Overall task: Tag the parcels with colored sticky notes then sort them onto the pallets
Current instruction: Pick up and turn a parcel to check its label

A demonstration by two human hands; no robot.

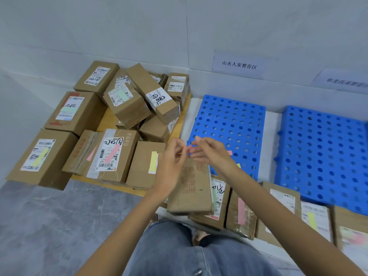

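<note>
Head view. Both hands were raised, fingertips meeting above a brown box.

Left hand: fingers were curled, with thumb and forefinger pinching a pink note.

Right hand: fingers reached across to the same note, held narrow. I could not tell whether they gripped it or only touched it. Slivers of pink and yellow paper showed at the far edge of this hand; what held them was hidden.

The box had red print on top and no tag that I could see. It lay on the left end of a near row of parcels, just ahead of the person's jeans. Parcels in the row carried tags: one green, one pink, one yellow. The far right of the row was blurred.

To the left, a pile of parcels sat on a yellow pallet, some stacked askew. Several were tagged: green, yellow, pink.

Beyond the row lay a blue pallet and, to its right, a second one. They were side by side against the wall with a strip of white floor between them.

A paper sign hung on the wall above the first. Another sign, above the second, was too blurred to read.
</note>
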